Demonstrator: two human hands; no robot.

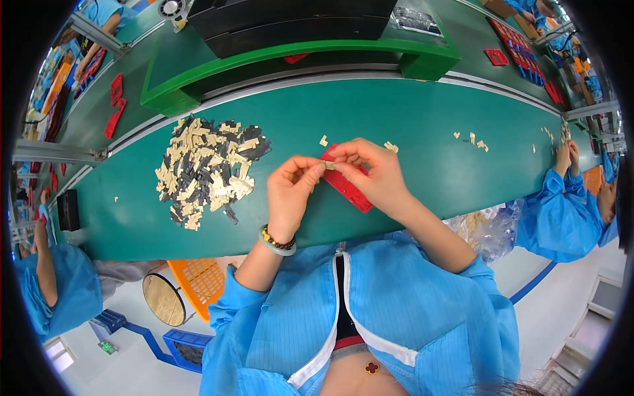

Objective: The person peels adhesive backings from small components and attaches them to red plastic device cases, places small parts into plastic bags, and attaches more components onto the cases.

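A small beige strip-like piece [329, 165] is pinched between the thumb and forefinger of my left hand [290, 191]. My right hand [378, 175] is closed at the other end of that piece, thumb and fingertips together. Beneath my fingers is a long red plastic part [353, 193], tilted from upper left to lower right; my hands hide its upper end. I cannot tell whether it is held or rests on the table. To the left spreads a heap of beige and dark grey small pieces [208, 171].
Loose beige pieces [391, 147] lie beyond my right hand, with more [480, 142] farther right on the green table [290, 105]. A green raised stand [290, 61] bears a black box [290, 26]. Co-workers sit at both sides; one blue sleeve [551, 214] is at the right.
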